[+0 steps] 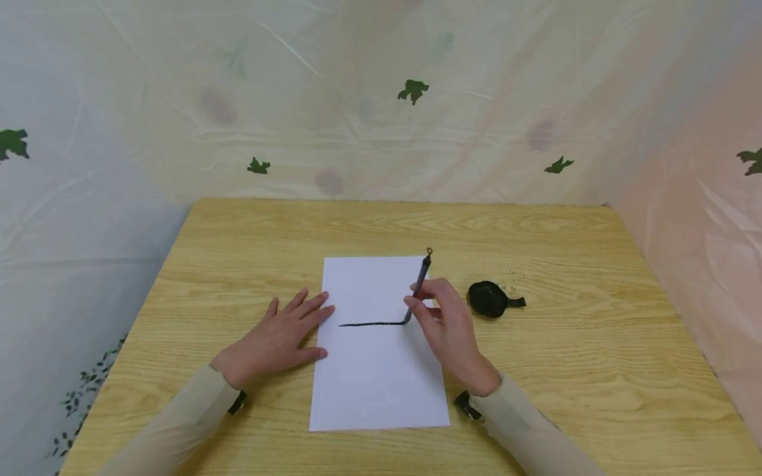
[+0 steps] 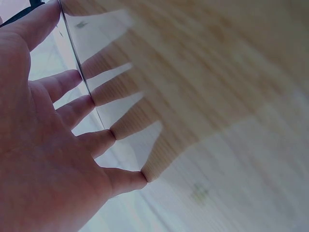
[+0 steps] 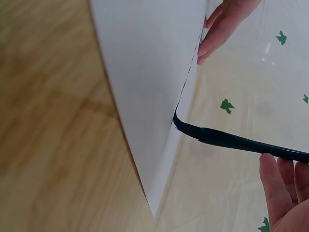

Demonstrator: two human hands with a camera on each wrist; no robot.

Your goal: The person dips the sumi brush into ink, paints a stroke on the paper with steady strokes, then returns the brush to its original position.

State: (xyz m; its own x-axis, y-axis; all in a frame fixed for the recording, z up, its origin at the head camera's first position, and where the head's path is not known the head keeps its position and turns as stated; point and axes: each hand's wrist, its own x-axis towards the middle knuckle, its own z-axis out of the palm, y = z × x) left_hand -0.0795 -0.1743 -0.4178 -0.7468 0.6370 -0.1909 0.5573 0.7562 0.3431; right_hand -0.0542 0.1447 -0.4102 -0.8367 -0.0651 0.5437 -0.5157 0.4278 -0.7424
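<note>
A dark brush (image 1: pixel 421 277) with a hanging loop at its top is pinched between the thumb and fingers of my right hand (image 1: pixel 450 330). Its bent, inky tip (image 3: pixel 182 124) touches a white sheet of paper (image 1: pixel 381 390). From that tip a thin black line (image 1: pixel 370 324) runs leftward across the sheet. My left hand (image 1: pixel 276 340) rests with spread fingers at the paper's left edge, some fingertips on the sheet. In the left wrist view the left hand (image 2: pixel 53 140) shows its palm side, fingers stretched toward the wood surface.
To the right of the paper lies a small black dish (image 1: pixel 488 299) with a short handle, dark specks (image 1: pixel 513 281) behind it. The wooden table (image 1: pixel 595 370) is bordered by pale curtains (image 1: pixel 357 99) with green leaf-like shapes. Black straps show under both wrists.
</note>
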